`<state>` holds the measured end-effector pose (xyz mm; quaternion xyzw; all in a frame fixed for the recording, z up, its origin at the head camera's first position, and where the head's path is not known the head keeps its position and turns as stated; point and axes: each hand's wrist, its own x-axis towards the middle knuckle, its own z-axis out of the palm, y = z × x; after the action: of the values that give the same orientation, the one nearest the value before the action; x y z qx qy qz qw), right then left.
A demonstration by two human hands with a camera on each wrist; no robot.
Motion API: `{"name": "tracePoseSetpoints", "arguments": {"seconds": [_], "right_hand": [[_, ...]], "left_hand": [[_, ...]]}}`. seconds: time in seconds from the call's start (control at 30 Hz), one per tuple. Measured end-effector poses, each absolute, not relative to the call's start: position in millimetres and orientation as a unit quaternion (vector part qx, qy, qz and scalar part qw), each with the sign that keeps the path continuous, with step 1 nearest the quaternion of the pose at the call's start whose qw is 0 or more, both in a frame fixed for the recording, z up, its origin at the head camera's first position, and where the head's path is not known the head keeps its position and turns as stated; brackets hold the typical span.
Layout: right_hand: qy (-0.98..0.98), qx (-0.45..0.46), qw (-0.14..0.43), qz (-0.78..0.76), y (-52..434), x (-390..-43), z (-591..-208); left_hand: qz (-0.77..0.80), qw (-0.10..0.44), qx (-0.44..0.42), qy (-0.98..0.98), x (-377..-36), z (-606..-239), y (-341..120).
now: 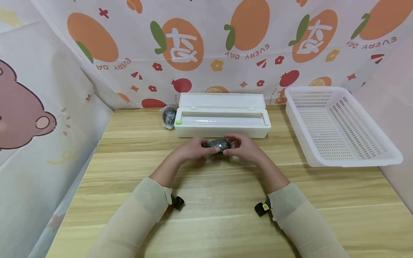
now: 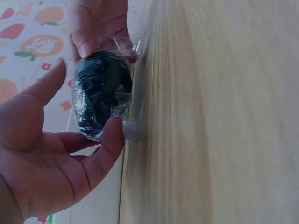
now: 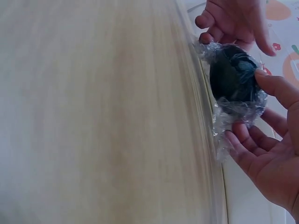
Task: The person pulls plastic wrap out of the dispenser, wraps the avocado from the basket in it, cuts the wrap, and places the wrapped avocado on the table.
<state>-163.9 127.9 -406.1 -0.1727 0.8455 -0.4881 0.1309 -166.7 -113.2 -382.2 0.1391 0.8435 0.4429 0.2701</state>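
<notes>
A dark oval object (image 1: 218, 144) wrapped in clear cling film is held between both hands just in front of the white wrap box. My left hand (image 1: 195, 148) is at its left end; in the left wrist view, that hand's fingers (image 2: 110, 142) bend against the end and the film while the thumb stands off. My right hand (image 1: 242, 146) grips the other end, its thumb (image 3: 275, 86) on the dark surface and its fingers at the bunched film. In the right wrist view, loose film (image 3: 222, 130) hangs from the object's side.
Behind the hands stands the white box (image 1: 222, 131) with its lid up and a roll of film (image 1: 222, 120) inside. A second film-wrapped dark object (image 1: 169, 116) touches its left side. A white plastic basket (image 1: 358, 163) stands at the right. Patterned cloth (image 1: 206, 77) hangs behind the wooden table (image 1: 213, 222).
</notes>
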Motion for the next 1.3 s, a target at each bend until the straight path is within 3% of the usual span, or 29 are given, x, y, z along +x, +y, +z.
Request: {"name": "tracePoseSetpoints", "arguments": {"seconds": [0.4,0.77,1.3], "right_hand": [[0.771,-0.098,0.076,-0.625,122,-157,-405],[0.553,-0.008,0.115,-0.825,112,-150,-408],[0.643,-0.038,0.056,-0.763,100,-144,-410]], "left_hand": [[0.518,0.241,0.062,0.818,-160,-388,-106],[0.581,0.240,0.050,0.776,-152,-397,-102],[0.644,0.258,0.040,0.719,-142,-402,-100]]}}
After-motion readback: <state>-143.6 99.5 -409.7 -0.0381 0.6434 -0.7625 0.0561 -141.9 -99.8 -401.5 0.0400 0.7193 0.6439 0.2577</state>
